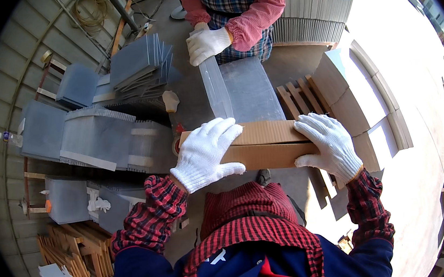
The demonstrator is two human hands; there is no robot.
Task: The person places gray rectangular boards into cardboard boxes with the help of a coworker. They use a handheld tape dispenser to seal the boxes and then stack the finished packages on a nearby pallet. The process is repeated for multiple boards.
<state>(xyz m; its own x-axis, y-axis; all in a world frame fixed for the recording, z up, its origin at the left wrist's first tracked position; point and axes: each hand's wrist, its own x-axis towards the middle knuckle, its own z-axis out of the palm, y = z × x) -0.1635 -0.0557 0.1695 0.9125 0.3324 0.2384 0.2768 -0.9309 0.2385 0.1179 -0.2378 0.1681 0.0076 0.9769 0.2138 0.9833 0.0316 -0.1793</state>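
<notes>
A long, narrow brown cardboard box (267,157) lies across in front of me, with a seam running lengthwise between its flaps. My left hand (206,155), in a white knit glove, grips its left end, fingers over the top and thumb along the near side. At the right end my gloved right hand (329,146) holds it the same way. What is inside the box is hidden. Just past it, a grey strip (217,93) lies on a grey flat panel (251,84). Across from me, a co-worker's gloved hand (207,45) rests on the strip's far end.
Grey sheets (92,136) are stacked on racks at the left, beside wooden slats (86,261). A red-marked roll (176,146) is near my left hand. Pale stacked panels (352,92) and a wooden pallet (304,97) stand right; more grey panels (312,18) are behind the co-worker.
</notes>
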